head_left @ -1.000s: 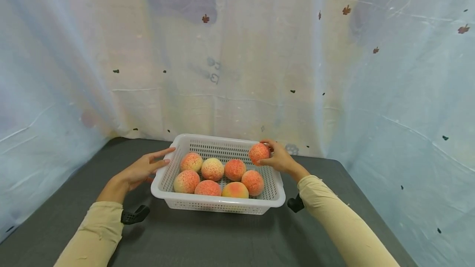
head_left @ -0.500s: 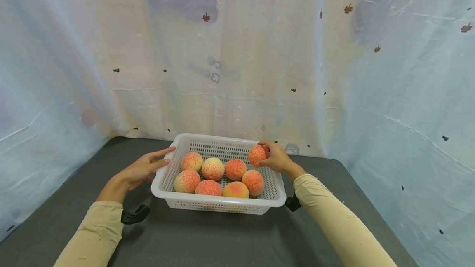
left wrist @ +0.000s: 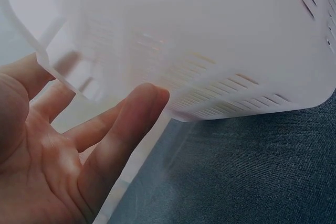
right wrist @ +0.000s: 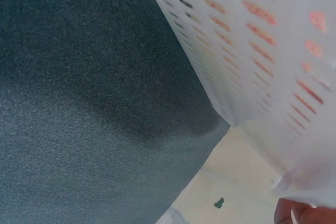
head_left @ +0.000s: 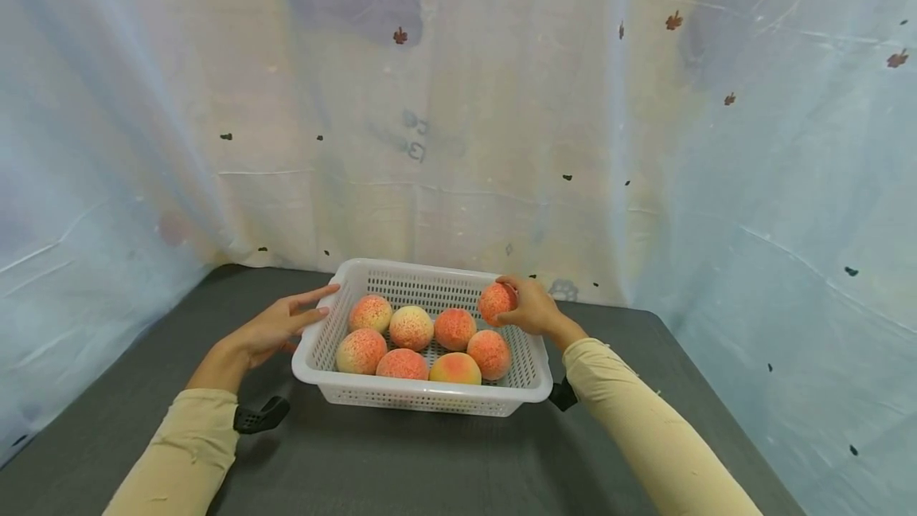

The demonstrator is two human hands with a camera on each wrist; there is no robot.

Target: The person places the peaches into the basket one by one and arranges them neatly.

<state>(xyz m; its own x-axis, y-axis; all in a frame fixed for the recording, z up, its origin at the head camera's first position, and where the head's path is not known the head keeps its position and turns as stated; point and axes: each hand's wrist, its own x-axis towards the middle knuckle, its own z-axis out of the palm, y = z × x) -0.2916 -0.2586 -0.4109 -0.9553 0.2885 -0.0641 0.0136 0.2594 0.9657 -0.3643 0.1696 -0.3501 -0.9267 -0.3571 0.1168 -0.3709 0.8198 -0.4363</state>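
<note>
A white slotted plastic basket point(head_left: 430, 400) stands on the dark table, with several red and yellow peaches point(head_left: 411, 328) in two rows inside. My right hand point(head_left: 536, 307) holds a speckled red peach point(head_left: 497, 303) between thumb and fingers at the basket's back right corner. That peach is level with the far rim and behind the rest. At the other end, my left hand point(head_left: 268, 331) rests its nearly straight fingers against the basket's left rim and outer side. In the left wrist view, a finger point(left wrist: 139, 111) touches the slotted wall. The right wrist view mostly hides the right hand behind the basket.
The dark table point(head_left: 401, 468) reaches to a pale plastic sheet point(head_left: 458, 126) hanging behind and along both sides. Black wrist mounts point(head_left: 261, 416) sit under the sleeves.
My right hand has shifted slightly left and down with the peach. The left hand and the basket have stayed in place.
</note>
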